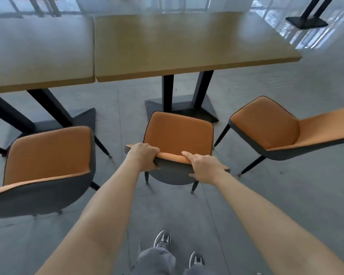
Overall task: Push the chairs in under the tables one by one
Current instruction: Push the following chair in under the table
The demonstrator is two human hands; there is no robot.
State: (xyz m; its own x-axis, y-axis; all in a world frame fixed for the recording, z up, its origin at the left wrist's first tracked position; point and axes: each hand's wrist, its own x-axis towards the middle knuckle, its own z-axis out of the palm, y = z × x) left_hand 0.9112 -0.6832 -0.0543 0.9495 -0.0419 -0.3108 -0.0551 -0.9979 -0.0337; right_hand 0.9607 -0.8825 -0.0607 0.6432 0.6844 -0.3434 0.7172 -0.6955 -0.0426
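An orange-seated chair with a grey shell, the middle chair (pixel 177 133), stands in front of me, facing a wooden table (pixel 187 42). Its seat is out from under the tabletop, just short of the table's black base (pixel 181 110). My left hand (pixel 142 155) grips the left end of the backrest's top edge. My right hand (pixel 204 168) grips the right end of the same edge. Both arms are stretched forward.
A matching left chair (pixel 48 155) stands pulled out before a second wooden table (pixel 38 50). A right chair (pixel 266 128) sits angled beyond the table's right end. Another table's black base (pixel 306 22) is at the far right. Grey tiled floor and my shoes (pixel 162 240) lie below.
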